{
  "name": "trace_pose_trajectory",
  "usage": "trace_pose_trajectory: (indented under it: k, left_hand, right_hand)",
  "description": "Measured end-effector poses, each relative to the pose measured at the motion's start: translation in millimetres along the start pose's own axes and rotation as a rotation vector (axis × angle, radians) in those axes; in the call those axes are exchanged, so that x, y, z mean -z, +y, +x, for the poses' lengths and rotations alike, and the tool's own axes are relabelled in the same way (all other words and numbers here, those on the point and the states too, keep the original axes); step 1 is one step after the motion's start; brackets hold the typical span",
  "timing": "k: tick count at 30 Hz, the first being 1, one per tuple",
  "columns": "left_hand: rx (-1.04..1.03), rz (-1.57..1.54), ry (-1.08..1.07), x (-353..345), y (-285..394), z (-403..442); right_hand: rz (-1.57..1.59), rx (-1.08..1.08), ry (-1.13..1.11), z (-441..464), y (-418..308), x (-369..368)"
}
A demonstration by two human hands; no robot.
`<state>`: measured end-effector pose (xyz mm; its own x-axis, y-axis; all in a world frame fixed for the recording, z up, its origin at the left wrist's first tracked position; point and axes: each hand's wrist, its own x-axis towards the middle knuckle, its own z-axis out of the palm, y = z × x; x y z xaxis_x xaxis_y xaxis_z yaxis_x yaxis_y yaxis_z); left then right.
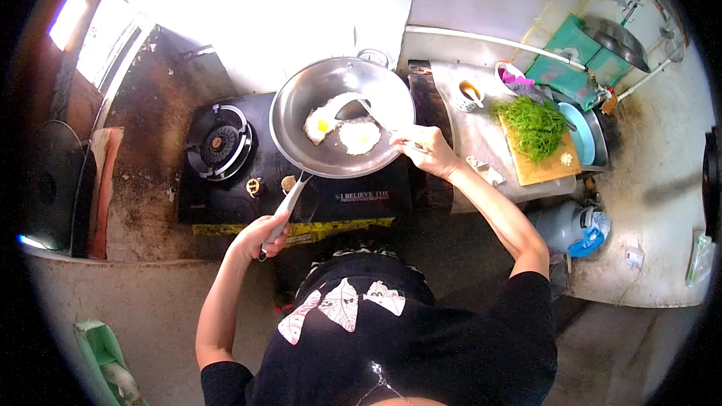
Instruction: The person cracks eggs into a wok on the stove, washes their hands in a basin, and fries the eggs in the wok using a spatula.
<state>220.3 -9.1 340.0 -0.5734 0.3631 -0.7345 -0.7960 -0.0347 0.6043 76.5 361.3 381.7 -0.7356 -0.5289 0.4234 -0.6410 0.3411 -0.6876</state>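
My left hand (259,237) is closed round the grey handle of a wide steel wok (292,94), which is over the right side of the stove. My right hand (430,150) grips a spatula (377,114) that reaches into the wok from the right. Two fried eggs lie in the pan: one egg (320,126) with a bright yellow yolk on the left, and a paler, whiter egg (361,138) beside it. The spatula's blade is close to both eggs; whether it lies under either one is unclear.
On the left is a second burner (218,141) with nothing on it. To the right, chopped greens (532,128) cover a cutting board (526,169), near a cup (469,95) with a spoon and a light-blue basin (577,131). A gas cylinder (558,227) stands below.
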Motion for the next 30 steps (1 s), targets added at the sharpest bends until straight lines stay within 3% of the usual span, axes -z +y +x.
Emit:
trace_pose_trajectory:
  k: [10,19,25,30]
  left_hand:
    - [0.011,-0.016,-0.003,-2,0,-1]
    - [-0.017,0.019,-0.004,-5,2,-3]
    - [-0.019,0.012,-0.005,-1,-1,1]
    - [-0.032,0.007,-0.013,-4,-1,-1]
  right_hand:
    - [-0.018,-0.007,0.001,-3,-4,4]
    - [-0.199,0.172,-0.016,-6,2,0]
    - [-0.163,0.166,0.018,-4,-2,0]
    - [-0.307,0.303,0.164,18,-32,18]
